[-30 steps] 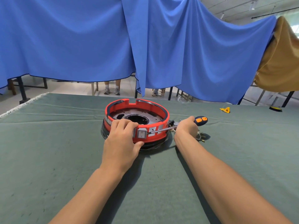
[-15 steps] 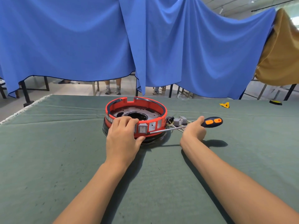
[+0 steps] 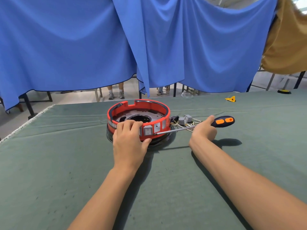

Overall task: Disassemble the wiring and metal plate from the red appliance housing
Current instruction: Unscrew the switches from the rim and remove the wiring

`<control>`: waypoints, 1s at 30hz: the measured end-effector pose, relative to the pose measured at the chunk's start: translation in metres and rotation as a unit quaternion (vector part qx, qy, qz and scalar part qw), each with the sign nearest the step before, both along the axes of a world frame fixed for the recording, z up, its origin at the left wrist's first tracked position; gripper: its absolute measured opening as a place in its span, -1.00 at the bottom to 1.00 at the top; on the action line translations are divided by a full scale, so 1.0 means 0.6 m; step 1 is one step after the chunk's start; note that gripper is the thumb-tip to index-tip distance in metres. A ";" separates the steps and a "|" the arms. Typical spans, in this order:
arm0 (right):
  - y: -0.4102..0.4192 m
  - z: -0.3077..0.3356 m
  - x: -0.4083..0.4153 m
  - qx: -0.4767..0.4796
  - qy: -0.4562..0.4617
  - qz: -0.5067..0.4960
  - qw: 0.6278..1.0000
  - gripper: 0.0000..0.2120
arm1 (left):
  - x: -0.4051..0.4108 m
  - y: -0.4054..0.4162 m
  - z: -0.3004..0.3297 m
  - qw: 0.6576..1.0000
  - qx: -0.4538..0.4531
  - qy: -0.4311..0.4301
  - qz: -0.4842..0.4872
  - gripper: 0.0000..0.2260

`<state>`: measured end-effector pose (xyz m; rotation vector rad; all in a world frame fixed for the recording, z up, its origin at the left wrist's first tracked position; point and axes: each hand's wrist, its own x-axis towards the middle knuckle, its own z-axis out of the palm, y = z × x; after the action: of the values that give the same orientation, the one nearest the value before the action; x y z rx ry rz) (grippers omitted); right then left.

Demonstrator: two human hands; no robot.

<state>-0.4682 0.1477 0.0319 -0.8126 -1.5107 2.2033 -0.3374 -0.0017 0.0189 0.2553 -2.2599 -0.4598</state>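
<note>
Viewing from the head camera, I log the red housing (image 3: 138, 120) sitting near the middle of the green-covered desk (image 3: 49, 163), open side up, resting on a black base ring. Inside it I see the metal plate (image 3: 141, 117), grey, with a dark round opening at its centre. A grey rocker switch (image 3: 147, 131) faces me on the housing's near wall.

Left hand (image 3: 130, 141): fingers curled over the near rim of the housing, thumb against the lower wall below the switch; it grips the housing.

Right hand (image 3: 203, 131): wrapped around the screwdriver (image 3: 196, 127), thumb lying along the dark handle with its orange inserts. The steel shaft runs left, and its tip meets the housing wall just right of the switch; I cannot tell whether it is seated in anything.

Wiring (image 3: 184, 122): a loose bundle with grey connector blocks and thin yellowish leads lies on the desk just right of the housing, behind the shaft.

Farther off: a small yellow object (image 3: 230, 99) at far right on the desk, blue curtains (image 3: 83, 47) hanging beyond.
</note>
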 end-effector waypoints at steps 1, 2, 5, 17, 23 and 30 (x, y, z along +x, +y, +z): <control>-0.003 -0.001 0.000 0.001 0.002 -0.002 1.000 -0.57 | 0.000 0.000 0.000 1.000 0.004 0.002 -0.002 -0.52; -0.005 -0.001 0.000 -0.001 0.003 -0.004 1.000 -0.58 | 0.000 0.001 0.001 1.000 0.006 0.003 -0.004 -0.52; -0.007 0.001 0.002 -0.005 0.002 -0.011 1.000 -0.59 | 0.000 0.003 0.003 1.000 0.007 0.001 -0.002 -0.52; 0.003 -0.006 0.010 -0.010 0.025 -0.031 0.999 -0.67 | 0.000 0.010 0.004 1.000 -0.004 -0.012 0.011 -0.52; 0.002 -0.004 0.011 -0.002 0.011 -0.033 0.999 -0.62 | -0.001 0.014 0.009 0.999 -0.019 -0.031 0.010 -0.55; -0.020 0.012 -0.013 0.021 -0.032 -0.013 0.999 -0.50 | -0.004 0.010 0.006 0.999 -0.037 -0.027 0.005 -0.56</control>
<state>-0.4760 0.1354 0.0392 -0.8929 -1.5618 2.1392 -0.3400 0.0045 0.0224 0.2432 -2.3211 -0.3680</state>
